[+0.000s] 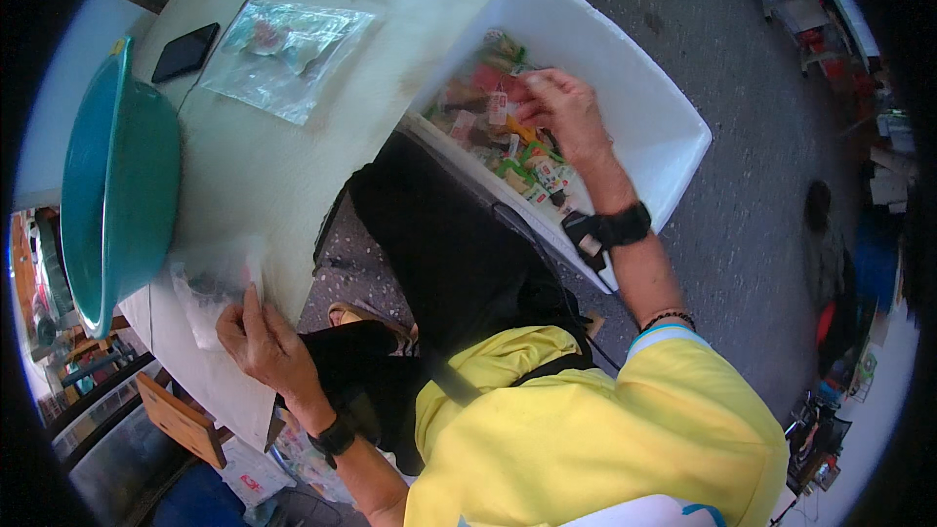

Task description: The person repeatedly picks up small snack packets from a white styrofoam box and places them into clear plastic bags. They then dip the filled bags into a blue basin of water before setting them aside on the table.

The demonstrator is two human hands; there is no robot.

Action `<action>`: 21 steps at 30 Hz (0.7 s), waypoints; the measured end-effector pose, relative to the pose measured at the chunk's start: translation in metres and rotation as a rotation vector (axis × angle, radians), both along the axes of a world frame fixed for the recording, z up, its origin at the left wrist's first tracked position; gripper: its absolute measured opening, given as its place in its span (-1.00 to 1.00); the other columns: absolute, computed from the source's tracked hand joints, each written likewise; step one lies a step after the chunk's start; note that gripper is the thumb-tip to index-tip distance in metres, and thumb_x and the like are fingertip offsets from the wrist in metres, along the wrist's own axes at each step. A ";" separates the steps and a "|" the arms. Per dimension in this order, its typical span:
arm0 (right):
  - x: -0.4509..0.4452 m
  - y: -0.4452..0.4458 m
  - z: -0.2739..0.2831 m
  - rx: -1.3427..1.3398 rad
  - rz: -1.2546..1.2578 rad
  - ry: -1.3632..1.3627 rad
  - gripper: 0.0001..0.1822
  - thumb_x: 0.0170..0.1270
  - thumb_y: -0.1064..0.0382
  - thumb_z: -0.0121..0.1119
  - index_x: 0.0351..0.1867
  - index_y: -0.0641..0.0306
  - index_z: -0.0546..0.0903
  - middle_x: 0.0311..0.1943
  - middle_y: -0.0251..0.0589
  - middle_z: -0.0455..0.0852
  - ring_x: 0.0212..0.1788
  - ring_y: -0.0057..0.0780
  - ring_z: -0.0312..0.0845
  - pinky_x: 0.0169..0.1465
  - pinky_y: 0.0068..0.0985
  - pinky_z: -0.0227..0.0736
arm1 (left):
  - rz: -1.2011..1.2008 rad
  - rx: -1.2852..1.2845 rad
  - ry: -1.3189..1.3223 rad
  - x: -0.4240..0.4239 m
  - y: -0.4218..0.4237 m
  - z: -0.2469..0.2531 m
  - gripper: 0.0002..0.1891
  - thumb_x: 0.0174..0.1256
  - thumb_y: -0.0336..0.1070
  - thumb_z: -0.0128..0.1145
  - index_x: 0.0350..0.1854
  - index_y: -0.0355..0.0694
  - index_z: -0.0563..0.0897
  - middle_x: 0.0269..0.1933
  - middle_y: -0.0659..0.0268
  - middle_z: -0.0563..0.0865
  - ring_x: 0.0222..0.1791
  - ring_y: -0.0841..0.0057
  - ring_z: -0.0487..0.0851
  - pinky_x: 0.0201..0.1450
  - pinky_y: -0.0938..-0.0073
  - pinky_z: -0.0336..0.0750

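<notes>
My left hand (pixel 265 348) pinches the edge of a clear plastic bag (pixel 205 293) with something dark inside, blurred, on the table's near side. Inside a white foam box (pixel 622 36), my right hand (pixel 560 110) is over a heap of small packaged items (pixel 534 168). Its curled fingertips meet a red item (pixel 494 78), but whether they grip it cannot be made out. White tags (pixel 498 108) with print show among the packages. A second clear plastic bag (pixel 293 51) lies flat on the table, with small reddish and pale contents.
A teal plastic basin (pixel 146 183) stands tall at the left of the cloth-covered table (pixel 351 132). Behind it is a black phone (pixel 186 53). The foam box sits against the table's right edge, beside my leg (pixel 454 234). A dark cable (pixel 538 241) runs near my right wrist.
</notes>
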State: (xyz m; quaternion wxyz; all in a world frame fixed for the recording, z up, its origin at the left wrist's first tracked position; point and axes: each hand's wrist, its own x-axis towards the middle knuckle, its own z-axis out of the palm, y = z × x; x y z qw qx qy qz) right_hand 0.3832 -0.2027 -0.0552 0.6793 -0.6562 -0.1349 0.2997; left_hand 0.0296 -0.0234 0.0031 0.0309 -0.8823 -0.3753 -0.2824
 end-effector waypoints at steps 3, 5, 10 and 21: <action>0.058 -0.038 -0.068 -0.008 -0.199 0.219 -0.78 0.39 0.19 0.11 -0.13 0.29 0.62 -0.35 -0.24 0.71 -0.46 -0.59 0.62 -0.36 -0.63 0.59 | -0.027 -0.009 -0.021 0.002 0.001 -0.002 -0.75 0.24 -0.52 0.18 -0.04 -0.30 0.71 -0.16 0.09 0.58 -0.16 0.21 0.56 -0.11 0.31 0.49; 0.084 -0.067 -0.124 -0.125 -0.244 0.262 -0.80 0.32 0.18 0.16 -0.22 0.28 0.62 -0.36 -0.26 0.72 -0.42 -0.55 0.64 -0.37 -0.58 0.59 | -0.026 0.003 -0.017 0.003 0.002 -0.005 -0.75 0.24 -0.53 0.18 -0.03 -0.31 0.71 -0.17 0.08 0.57 -0.17 0.21 0.56 -0.14 0.31 0.50; 0.084 -0.074 -0.203 -0.340 -0.169 0.397 -0.78 0.30 0.17 0.19 -0.29 0.31 0.58 -0.43 -0.20 0.69 -0.47 -0.49 0.63 -0.41 -0.54 0.58 | 0.021 0.025 0.036 -0.001 -0.001 -0.006 -0.76 0.26 -0.56 0.14 -0.04 -0.32 0.69 -0.16 0.09 0.56 -0.16 0.22 0.56 -0.13 0.31 0.48; 0.041 -0.030 -0.325 -0.331 -0.169 0.598 -0.81 0.16 0.37 0.25 -0.54 0.25 0.48 -0.73 -0.32 0.34 -0.74 -0.50 0.18 -0.63 -0.45 0.06 | 0.071 -0.007 0.088 0.001 0.000 -0.006 -0.76 0.30 -0.53 0.12 -0.02 -0.33 0.70 -0.17 0.10 0.52 -0.20 0.26 0.53 -0.23 0.37 0.47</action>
